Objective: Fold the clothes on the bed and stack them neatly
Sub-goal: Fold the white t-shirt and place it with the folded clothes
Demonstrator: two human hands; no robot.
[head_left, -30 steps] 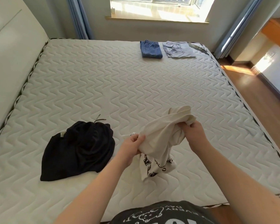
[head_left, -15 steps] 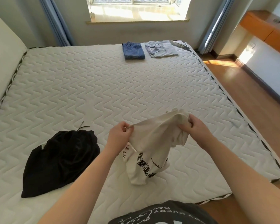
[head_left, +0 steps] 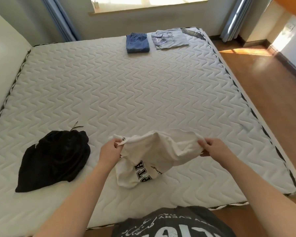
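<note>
A cream T-shirt [head_left: 161, 151] with black lettering hangs stretched between my hands above the near part of the mattress [head_left: 126, 93]. My left hand [head_left: 109, 151] pinches its left edge, and my right hand [head_left: 215, 149] grips its right edge. Its lower part sags down onto the bed. A crumpled black garment [head_left: 56, 156] lies on the mattress to the left of my left hand. Folded blue jeans [head_left: 137, 42] and a folded light grey shirt [head_left: 169, 38] sit side by side at the far edge of the bed.
A padded headboard [head_left: 5, 62] runs along the left side. Wooden floor [head_left: 272, 93] lies beyond the bed's right edge. A window sill [head_left: 147, 10] and blue curtains [head_left: 61, 19] are behind the far edge.
My hands have moved apart, pulling the bunched cream T-shirt wider between them. The camera view has shifted so the bed sits further left.
</note>
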